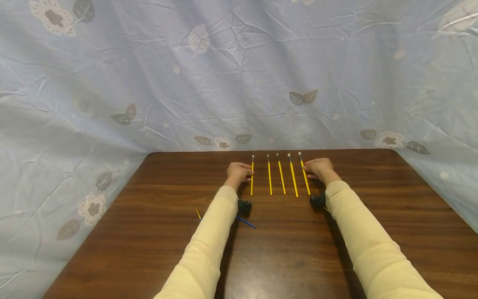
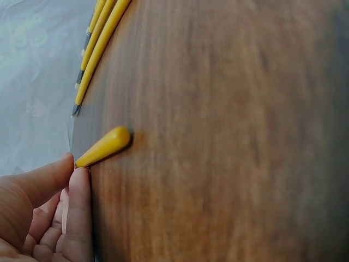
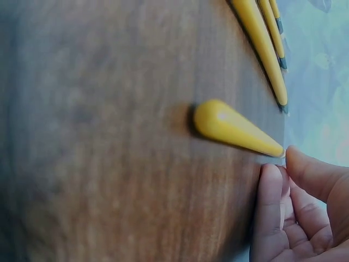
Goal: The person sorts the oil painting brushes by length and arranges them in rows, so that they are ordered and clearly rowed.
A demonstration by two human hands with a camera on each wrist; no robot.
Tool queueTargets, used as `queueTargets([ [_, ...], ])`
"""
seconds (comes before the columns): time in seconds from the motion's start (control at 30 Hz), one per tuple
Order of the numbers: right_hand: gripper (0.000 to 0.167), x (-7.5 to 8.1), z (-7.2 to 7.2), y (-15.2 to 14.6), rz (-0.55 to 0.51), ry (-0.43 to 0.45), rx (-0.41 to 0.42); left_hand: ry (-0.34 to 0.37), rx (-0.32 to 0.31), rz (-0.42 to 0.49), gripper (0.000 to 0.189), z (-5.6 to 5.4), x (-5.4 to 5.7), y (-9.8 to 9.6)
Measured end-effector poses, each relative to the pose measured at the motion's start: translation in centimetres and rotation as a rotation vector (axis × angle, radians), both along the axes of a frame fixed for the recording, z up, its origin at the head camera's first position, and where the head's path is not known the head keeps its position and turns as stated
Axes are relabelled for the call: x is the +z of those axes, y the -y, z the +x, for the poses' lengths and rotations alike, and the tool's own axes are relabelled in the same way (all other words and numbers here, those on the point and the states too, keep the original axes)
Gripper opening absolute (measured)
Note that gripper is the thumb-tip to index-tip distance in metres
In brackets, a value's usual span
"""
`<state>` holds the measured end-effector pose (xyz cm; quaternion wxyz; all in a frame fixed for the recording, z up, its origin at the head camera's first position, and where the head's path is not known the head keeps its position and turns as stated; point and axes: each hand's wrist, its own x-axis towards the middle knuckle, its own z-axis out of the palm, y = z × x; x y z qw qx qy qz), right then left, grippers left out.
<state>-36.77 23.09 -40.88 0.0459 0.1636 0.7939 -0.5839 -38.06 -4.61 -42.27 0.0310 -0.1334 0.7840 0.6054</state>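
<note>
Several yellow-handled paintbrushes lie in a row near the table's far edge, their pale bristles pointing away from me. My left hand (image 1: pixel 238 170) pinches the leftmost paintbrush (image 1: pixel 252 182) between thumb and fingers; its rounded handle end (image 2: pixel 112 143) points at the left wrist camera. At the other end of the row, my right hand (image 1: pixel 319 167) pinches the rightmost paintbrush (image 1: pixel 306 182), whose thick handle end (image 3: pixel 223 123) shows in the right wrist view. Between the hands lie a thin paintbrush (image 1: pixel 270 178), another thin one (image 1: pixel 281 178) and a thicker one (image 1: pixel 293 178).
Closer to me on the brown wooden table (image 1: pixel 280 261) lie a blue stick (image 1: pixel 246 222) and a short yellow piece (image 1: pixel 198 213), partly hidden by the left sleeve (image 1: pixel 203 245). Dark wrist cameras hang under both wrists. A patterned cloth (image 1: pixel 239 83) hangs behind the far edge.
</note>
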Motion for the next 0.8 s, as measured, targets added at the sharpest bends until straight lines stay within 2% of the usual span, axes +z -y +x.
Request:
queueTargets([
  [0.17,0.038,0.1,0.2,-0.1,-0.008,-0.003,0.01,0.01,-0.001,0.001,0.022,0.0,-0.1,-0.2],
  [0.57,0.049,0.9,0.8,-0.3,-0.047,0.011,0.2,-0.01,-0.044,0.003,0.024,0.4,0.5,0.1],
  [0.8,0.058,2.2,1.3,-1.0,-0.005,0.017,0.264,-0.021,-0.102,-0.004,0.03,1.0,0.9,0.0],
])
